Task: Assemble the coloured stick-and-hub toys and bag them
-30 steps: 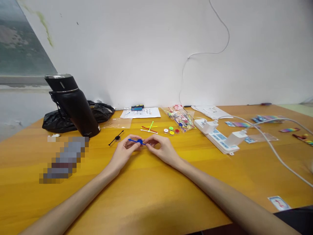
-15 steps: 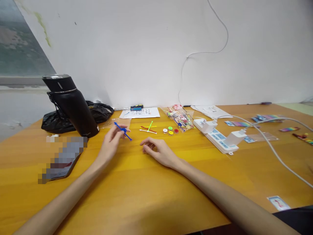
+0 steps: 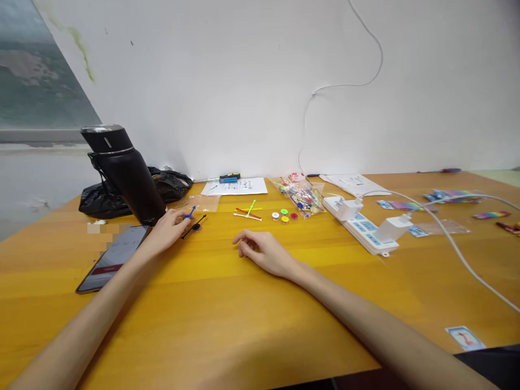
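Note:
My left hand pinches a blue arrow-tipped plastic piece beside the black bottle. Just right of those fingers, a black arrow-tipped piece with a round middle is on the table. My right hand rests on the wood with loosely curled fingers, thumb and forefinger apart, holding nothing visible. Beyond it, thin white, green, red and yellow arrow-tipped sticks lie crossed. Several small round discs, including a red disc and a white disc, sit to their right.
A black bottle stands at the left, near a phone and a black plastic bag. Behind are a screwdriver, papers and a clear bag of coloured parts. A power strip with cables lies right.
My left hand has moved left toward the bottle with the blue piece, which has turned. The black piece now shows beside it. My right hand stays in place; the view shifts slightly.

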`<state>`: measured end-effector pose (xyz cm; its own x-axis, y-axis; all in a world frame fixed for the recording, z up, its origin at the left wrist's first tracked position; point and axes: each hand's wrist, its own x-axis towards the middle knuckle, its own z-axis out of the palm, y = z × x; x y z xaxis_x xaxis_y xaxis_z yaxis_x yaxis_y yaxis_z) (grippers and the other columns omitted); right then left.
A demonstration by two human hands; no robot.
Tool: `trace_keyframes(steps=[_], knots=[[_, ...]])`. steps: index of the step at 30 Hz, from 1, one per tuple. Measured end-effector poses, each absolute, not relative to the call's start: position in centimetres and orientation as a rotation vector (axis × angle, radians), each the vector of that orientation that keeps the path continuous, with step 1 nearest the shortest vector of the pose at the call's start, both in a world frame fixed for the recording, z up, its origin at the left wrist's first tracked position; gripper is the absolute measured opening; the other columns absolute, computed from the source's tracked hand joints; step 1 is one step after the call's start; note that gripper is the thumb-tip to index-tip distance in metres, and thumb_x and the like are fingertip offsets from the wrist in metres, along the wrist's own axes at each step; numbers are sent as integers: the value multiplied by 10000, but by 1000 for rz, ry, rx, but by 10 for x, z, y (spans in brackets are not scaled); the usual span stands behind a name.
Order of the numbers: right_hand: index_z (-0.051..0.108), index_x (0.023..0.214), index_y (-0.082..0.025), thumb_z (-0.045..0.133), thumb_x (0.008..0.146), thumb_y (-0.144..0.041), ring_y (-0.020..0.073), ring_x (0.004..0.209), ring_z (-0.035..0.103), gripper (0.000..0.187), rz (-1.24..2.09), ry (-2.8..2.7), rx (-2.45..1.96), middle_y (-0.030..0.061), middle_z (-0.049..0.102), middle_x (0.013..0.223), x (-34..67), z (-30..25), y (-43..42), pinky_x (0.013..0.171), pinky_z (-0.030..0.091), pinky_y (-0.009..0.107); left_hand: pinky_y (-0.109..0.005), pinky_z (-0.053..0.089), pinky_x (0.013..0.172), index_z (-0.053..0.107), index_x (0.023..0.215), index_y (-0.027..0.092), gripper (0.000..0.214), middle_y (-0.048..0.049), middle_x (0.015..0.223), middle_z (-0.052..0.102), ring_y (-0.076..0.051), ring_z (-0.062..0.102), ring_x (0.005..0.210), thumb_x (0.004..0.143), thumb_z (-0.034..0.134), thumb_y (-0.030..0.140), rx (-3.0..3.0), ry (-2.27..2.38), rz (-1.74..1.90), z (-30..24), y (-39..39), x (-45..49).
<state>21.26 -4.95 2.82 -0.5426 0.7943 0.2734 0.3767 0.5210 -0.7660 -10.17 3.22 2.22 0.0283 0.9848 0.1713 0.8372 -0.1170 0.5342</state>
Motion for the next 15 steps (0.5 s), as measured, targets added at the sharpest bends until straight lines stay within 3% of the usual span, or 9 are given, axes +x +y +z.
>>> trace_keyframes(steps=[4, 10, 15], knots=[[643, 1109, -193, 479, 1019, -247, 132, 743, 663, 195, 860, -2153, -956, 19, 728, 859, 213, 27, -48, 718, 470, 236, -354, 484, 928, 771, 1016, 217, 443, -82, 1152, 729, -305, 670, 1049, 860, 491, 524, 2113, 1866, 747, 22, 32, -101], [648, 1103, -187, 482, 1016, -240, 130, 747, 658, 194, 855, -2161, -974, 22, 731, 870, 213, 28, -49, 719, 465, 234, -312, 487, 774, 707, 1036, 246, 419, -40, 982, 777, -258, 696, 855, 867, 512, 576, 2056, 1878, 694, 25, 29, -102], [651, 1103, -193, 471, 1017, -220, 134, 747, 650, 201, 792, -2189, -972, 17, 728, 880, 214, 26, -47, 719, 467, 245, -340, 479, 851, 685, 945, 209, 426, -89, 995, 744, -278, 656, 938, 879, 484, 579, 2175, 1831, 722, 21, 33, -107]])
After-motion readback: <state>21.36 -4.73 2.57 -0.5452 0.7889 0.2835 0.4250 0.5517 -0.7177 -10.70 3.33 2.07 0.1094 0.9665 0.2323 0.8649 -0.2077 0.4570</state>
